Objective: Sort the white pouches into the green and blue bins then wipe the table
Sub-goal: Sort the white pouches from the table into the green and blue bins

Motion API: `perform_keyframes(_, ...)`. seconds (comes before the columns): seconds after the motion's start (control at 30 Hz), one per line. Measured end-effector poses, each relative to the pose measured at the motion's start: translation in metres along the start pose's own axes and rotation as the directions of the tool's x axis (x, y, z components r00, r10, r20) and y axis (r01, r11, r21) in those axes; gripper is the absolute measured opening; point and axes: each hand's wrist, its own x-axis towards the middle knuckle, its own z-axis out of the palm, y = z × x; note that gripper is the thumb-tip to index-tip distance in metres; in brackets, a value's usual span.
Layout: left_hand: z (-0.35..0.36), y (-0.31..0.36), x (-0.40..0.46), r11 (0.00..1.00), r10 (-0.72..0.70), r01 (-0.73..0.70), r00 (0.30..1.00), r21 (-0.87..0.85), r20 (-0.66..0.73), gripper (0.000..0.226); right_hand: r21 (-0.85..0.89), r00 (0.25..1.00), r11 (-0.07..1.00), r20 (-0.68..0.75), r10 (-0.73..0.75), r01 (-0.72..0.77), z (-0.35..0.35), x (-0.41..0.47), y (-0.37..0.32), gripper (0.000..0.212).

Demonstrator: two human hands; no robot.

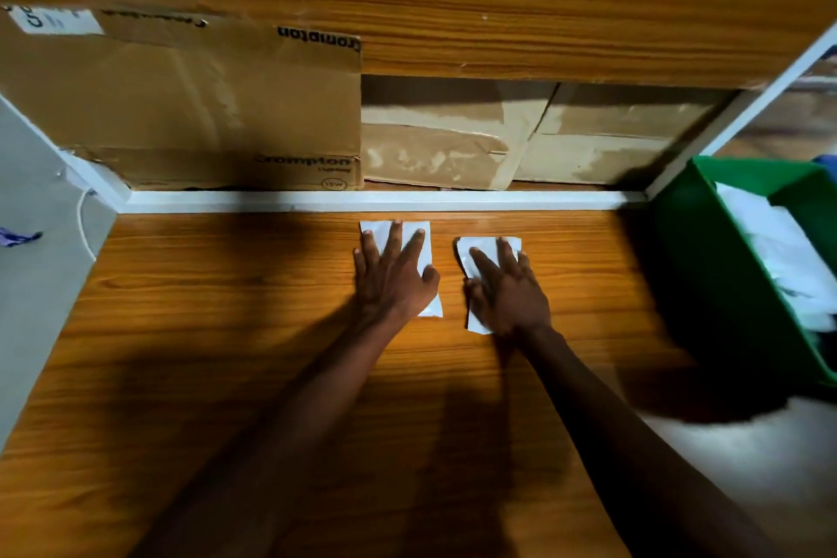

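Wood-grain worktop, white rim at far edge; cardboard boxes behind. Left hand and right hand lay spread flat on two white pouches. Green bin sat at right edge.

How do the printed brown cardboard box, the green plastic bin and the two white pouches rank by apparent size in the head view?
1. Printed brown cardboard box
2. Green plastic bin, partly cut off
3. The two white pouches, left and right: alike, both partly covered by hands.

head cam | looks forward-down | close over wooden table
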Motion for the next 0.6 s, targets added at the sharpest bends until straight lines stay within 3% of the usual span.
perform_keyframes(0.17,-0.002,0.001,-0.011,0.997,0.070,-0.071,0.997,-0.021,-0.041,0.064,0.083,0.998,0.995,-0.018,0.057,-0.055,-0.010,-0.013,-0.002,0.053)
perform_keyframes(0.3,-0.005,0.018,-0.027,0.992,0.115,-0.118,0.992,-0.045,-0.057,0.061,0.168,0.990,0.984,-0.110,0.083,-0.064,-0.018,-0.039,0.016,0.052)
perform_keyframes(0.47,-0.005,0.087,-0.057,0.957,0.206,-0.229,0.969,-0.176,-0.140,0.059,0.214,0.952,0.976,-0.290,0.094,-0.031,-0.047,-0.087,0.057,0.051)
perform_keyframes(0.6,0.000,0.165,-0.086,0.883,0.317,-0.388,0.907,-0.262,-0.276,0.053,0.232,0.890,0.973,-0.443,0.112,-0.007,-0.081,-0.137,0.101,0.051)
